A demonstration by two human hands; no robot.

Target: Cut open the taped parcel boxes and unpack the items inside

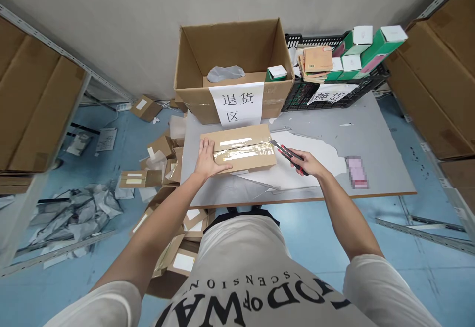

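Observation:
A flat brown cardboard parcel (241, 144) sealed with clear tape lies on the grey table (371, 139). My left hand (208, 159) presses flat on the parcel's left end, fingers spread. My right hand (308, 163) grips a red and black utility knife (287, 154) whose tip touches the parcel's right edge. White paper sheets (319, 154) lie under the parcel and the knife.
A large open carton (230, 65) with a white paper sign stands behind the parcel. At the back right, a black crate (334, 92) holds green and white small boxes. A blurred pink item (356, 171) lies on the table at right. Opened boxes and grey bags litter the floor at left. Shelves of cartons flank both sides.

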